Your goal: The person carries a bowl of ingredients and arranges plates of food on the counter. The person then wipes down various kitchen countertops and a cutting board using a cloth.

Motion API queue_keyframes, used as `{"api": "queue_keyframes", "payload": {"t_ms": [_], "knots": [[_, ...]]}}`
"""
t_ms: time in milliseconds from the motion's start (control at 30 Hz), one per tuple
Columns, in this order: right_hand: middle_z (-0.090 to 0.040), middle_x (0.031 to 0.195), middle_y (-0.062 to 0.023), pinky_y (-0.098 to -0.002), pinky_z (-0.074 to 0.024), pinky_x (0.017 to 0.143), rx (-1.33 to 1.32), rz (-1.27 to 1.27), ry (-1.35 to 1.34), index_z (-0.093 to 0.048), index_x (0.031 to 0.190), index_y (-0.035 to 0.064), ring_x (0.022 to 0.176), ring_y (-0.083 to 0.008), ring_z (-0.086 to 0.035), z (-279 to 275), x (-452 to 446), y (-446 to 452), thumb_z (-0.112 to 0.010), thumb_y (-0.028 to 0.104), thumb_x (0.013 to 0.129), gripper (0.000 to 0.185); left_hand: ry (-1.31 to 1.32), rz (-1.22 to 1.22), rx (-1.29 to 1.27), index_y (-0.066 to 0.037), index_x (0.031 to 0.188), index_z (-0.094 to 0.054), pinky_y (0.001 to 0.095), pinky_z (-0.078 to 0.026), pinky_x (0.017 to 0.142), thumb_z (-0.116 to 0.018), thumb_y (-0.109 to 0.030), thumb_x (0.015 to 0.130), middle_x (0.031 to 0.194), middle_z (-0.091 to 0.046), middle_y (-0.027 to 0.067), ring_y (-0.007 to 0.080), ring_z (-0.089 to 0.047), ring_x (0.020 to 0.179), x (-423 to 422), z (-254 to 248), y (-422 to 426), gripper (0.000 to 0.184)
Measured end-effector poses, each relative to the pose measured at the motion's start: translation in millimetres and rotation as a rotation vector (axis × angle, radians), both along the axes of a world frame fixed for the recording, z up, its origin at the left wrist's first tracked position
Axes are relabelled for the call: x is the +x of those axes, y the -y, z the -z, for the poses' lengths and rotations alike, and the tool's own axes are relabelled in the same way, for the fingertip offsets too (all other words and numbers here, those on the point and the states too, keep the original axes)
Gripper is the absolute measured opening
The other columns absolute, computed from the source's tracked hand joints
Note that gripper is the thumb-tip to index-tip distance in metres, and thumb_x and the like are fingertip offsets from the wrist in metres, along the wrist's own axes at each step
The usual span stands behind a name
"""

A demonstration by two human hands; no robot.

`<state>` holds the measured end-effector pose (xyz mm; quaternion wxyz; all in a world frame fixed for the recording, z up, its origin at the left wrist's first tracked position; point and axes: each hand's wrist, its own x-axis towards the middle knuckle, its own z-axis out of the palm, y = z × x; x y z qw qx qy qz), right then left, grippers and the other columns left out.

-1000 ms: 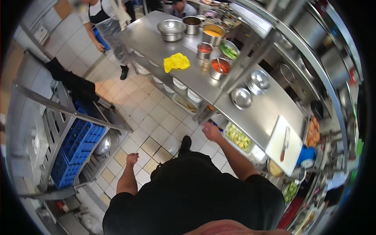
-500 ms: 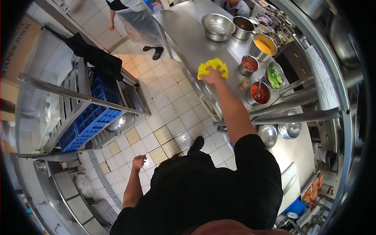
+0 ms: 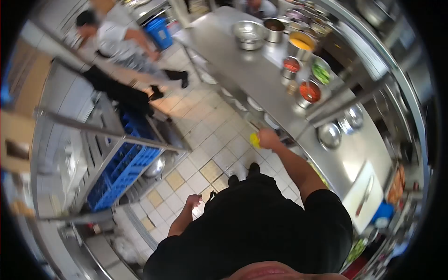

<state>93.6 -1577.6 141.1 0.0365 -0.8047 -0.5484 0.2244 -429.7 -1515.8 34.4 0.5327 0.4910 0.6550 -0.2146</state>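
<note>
My right hand [image 3: 268,138] is closed around a bunched yellow cloth [image 3: 255,140], most of it hidden in the grip. That hand is beside the front edge of the steel table [image 3: 224,51], over the floor side. My left hand [image 3: 193,201] hangs low at my side above the tiles, fingers loosely bent and apart, holding nothing. Along the table's far side stand a pot of orange-yellow liquid [image 3: 302,42], two containers of chopped red food [image 3: 291,64], a bowl of green vegetables [image 3: 321,71] and a steel bowl [image 3: 250,33].
A person [image 3: 123,44] in a white top walks at the upper left. Blue crates [image 3: 123,168] sit on a metal rack at left. A knife [image 3: 365,196] lies on a white cutting board [image 3: 361,205] at right. Steel lids [image 3: 329,136] rest nearby. Another person is partly visible at the top.
My right hand has drawn back off the tabletop toward my body, with the cloth now bunched in it. My view has shifted. The person at upper left has moved further left.
</note>
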Motion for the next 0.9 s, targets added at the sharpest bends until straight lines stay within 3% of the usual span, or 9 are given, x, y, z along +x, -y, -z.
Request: {"api": "queue_keyframes", "payload": {"t_ms": [100, 300, 333, 400, 467, 600, 733, 767, 900], "knots": [[-0.063, 0.091, -0.0171, -0.0437, -0.0497, 0.075, -0.143, 0.224, -0.147, -0.062, 0.090, 0.0044, 0.089, -0.0347, -0.061, 36, -34, 112, -0.062, 0.025, 0.067, 0.031, 0.343, 0.195, -0.193, -0.008, 0.094, -0.062, 0.0282, -0.046, 0.047, -0.053, -0.025, 0.089, 0.080, -0.065, 0.0006, 0.0137, -0.058, 0.057, 0, 92, -78, 0.020], [-0.064, 0.097, -0.0178, -0.0391, -0.0509, 0.077, -0.114, 1.139, -0.324, -0.050, 0.113, 0.0049, 0.090, -0.0315, -0.063, 16, -96, 394, -0.077, 0.021, 0.058, 0.063, 0.424, 0.079, -0.095, -0.013, 0.091, -0.054, 0.0228, -0.033, 0.042, -0.053, -0.023, 0.086, 0.075, -0.056, -0.0004, 0.0091, -0.051, 0.056, 96, 54, -116, 0.011], [-0.064, 0.100, -0.0173, -0.0369, -0.0510, 0.079, 0.082, 0.883, -0.355, -0.053, 0.114, 0.0038, 0.090, -0.0289, -0.064, 99, -82, 488, -0.077, 0.019, 0.058, 0.062, 0.354, 0.132, 0.051, -0.013, 0.091, -0.055, 0.0222, -0.034, 0.043, -0.055, -0.024, 0.085, 0.075, -0.057, -0.0001, 0.0093, -0.051, 0.058, 117, 29, -100, 0.013], [-0.064, 0.102, -0.0184, -0.0362, -0.0509, 0.081, 0.147, 1.208, -0.466, -0.056, 0.110, 0.0023, 0.091, -0.0295, -0.064, 17, -71, 522, -0.075, 0.019, 0.060, 0.056, 0.342, 0.197, 0.050, -0.012, 0.092, -0.055, 0.0217, -0.035, 0.045, -0.056, -0.026, 0.084, 0.077, -0.058, 0.0007, 0.0098, -0.051, 0.058, 137, 23, -83, 0.016], [-0.062, 0.106, -0.0202, -0.0359, -0.0495, 0.083, -0.005, 1.293, -0.138, -0.056, 0.111, 0.0022, 0.095, -0.0315, -0.062, -112, -63, 492, -0.072, 0.016, 0.063, 0.052, 0.347, 0.257, 0.000, -0.010, 0.094, -0.056, 0.0229, -0.038, 0.049, -0.058, -0.029, 0.085, 0.081, -0.060, 0.0019, 0.0111, -0.052, 0.059, 149, 21, -66, 0.021], [-0.058, 0.113, -0.0204, -0.0332, -0.0443, 0.091, 0.305, 1.208, 0.221, -0.056, 0.115, 0.0063, 0.107, -0.0339, -0.055, -188, -10, 485, -0.069, 0.011, 0.065, 0.052, 0.372, 0.382, -0.064, -0.007, 0.094, -0.058, 0.0276, -0.041, 0.050, -0.056, -0.022, 0.084, 0.081, -0.061, 0.0030, 0.0128, -0.054, 0.060, 178, 32, -35, 0.018], [-0.035, 0.140, -0.0184, -0.0605, -0.0213, 0.105, 0.119, 1.126, 0.340, -0.041, 0.133, 0.0122, 0.133, -0.0422, -0.022, -233, 14, 448, -0.081, 0.036, 0.056, 0.090, 0.422, 0.424, 0.027, -0.003, 0.091, -0.061, 0.0263, -0.043, 0.051, -0.055, -0.021, 0.080, 0.080, -0.063, 0.0051, 0.0141, -0.056, 0.060, 228, 23, -9, 0.022], [-0.025, 0.145, -0.0173, -0.0697, -0.0088, 0.102, 0.162, 1.093, 0.269, -0.035, 0.137, 0.0147, 0.136, -0.0432, -0.012, -212, 29, 454, -0.081, 0.052, 0.049, 0.106, 0.461, 0.400, 0.039, -0.002, 0.091, -0.061, 0.0265, -0.044, 0.052, -0.055, -0.022, 0.080, 0.080, -0.063, 0.0052, 0.0144, -0.057, 0.061, 240, 20, -4, 0.022], [-0.015, 0.148, -0.0211, -0.0616, -0.0152, 0.105, 0.270, 1.174, 0.119, -0.022, 0.142, 0.0058, 0.136, -0.0427, -0.009, -86, 85, 446, -0.050, 0.069, 0.076, 0.096, 0.471, 0.449, 0.204, -0.001, 0.088, -0.062, 0.0282, -0.047, 0.059, -0.059, -0.024, 0.080, 0.078, -0.064, 0.0064, 0.0164, -0.058, 0.066, 295, -9, 42, 0.024]]}}
